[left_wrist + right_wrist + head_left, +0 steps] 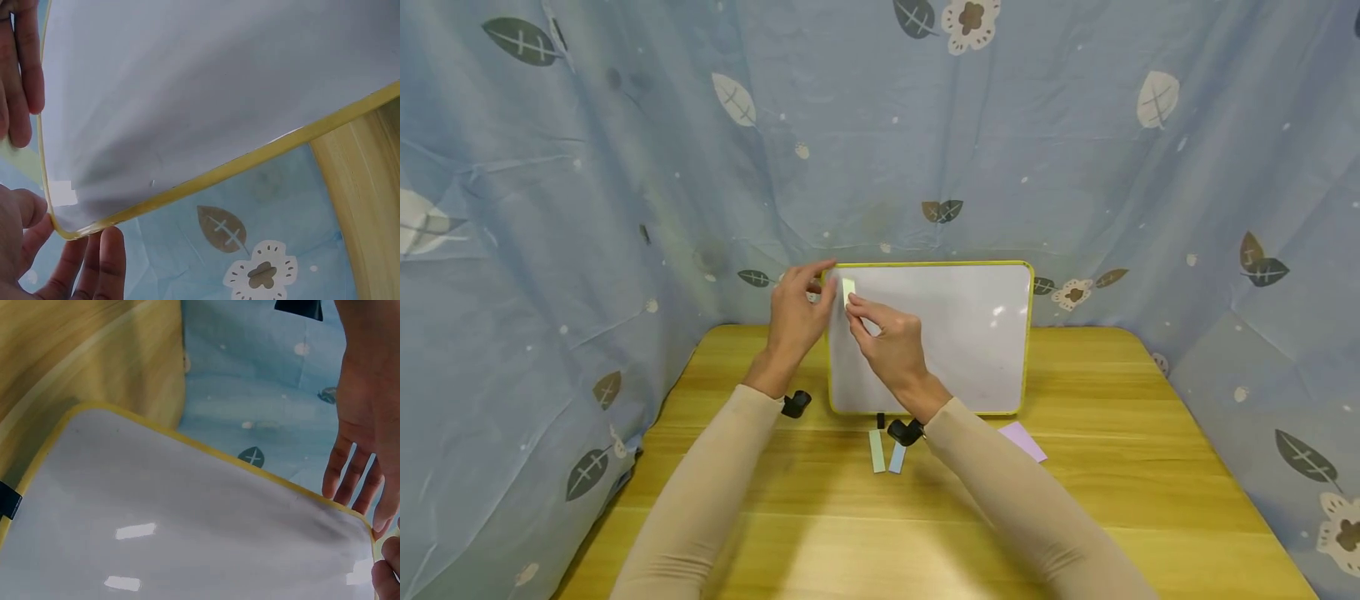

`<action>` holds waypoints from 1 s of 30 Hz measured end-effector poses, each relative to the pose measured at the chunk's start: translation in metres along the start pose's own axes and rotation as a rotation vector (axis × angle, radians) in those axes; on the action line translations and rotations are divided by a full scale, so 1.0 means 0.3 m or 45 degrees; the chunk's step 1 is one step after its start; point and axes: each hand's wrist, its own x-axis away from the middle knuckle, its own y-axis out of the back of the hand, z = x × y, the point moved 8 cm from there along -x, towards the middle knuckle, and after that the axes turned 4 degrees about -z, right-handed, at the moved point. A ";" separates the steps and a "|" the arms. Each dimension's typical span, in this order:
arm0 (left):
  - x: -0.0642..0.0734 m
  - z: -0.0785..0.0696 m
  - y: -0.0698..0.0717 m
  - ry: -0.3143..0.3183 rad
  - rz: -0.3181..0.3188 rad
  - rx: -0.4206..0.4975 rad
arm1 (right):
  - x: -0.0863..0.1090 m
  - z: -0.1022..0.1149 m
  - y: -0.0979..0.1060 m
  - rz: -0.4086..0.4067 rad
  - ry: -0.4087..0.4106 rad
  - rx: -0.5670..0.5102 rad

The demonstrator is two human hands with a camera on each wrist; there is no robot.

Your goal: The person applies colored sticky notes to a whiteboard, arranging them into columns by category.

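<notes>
A whiteboard (955, 333) with a yellow frame stands upright on the table. My left hand (797, 312) holds its upper left corner, thumb toward the front and fingers along the outer edge; the left wrist view shows this hand (56, 250) around the corner. My right hand (891, 346) pinches a pale yellow paper strip (848, 289) between thumb and index finger, the strip overlapping the board near that same corner. In the right wrist view the right fingertips (387, 572) are at the lower right, close beside the left hand (369, 425).
On the wooden table (760, 517), in front of the board, lie a pale green strip (877, 451) and a light blue strip (897, 458). A lilac paper (1024, 442) is partly under the right forearm. A black foot (881, 421) juts below the frame. Blue patterned curtain (865, 167) surrounds the table.
</notes>
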 end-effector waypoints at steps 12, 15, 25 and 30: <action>-0.016 -0.004 -0.003 0.030 -0.019 -0.019 | 0.002 -0.005 -0.002 -0.012 0.012 0.126; -0.022 -0.011 -0.001 0.021 -0.028 -0.028 | 0.000 -0.006 -0.001 -0.018 0.024 0.140; -0.038 -0.026 -0.028 0.030 0.019 -0.069 | 0.004 -0.012 -0.006 0.007 0.053 0.178; -0.039 -0.031 -0.031 0.039 0.023 -0.088 | 0.006 -0.017 -0.013 0.028 0.058 0.185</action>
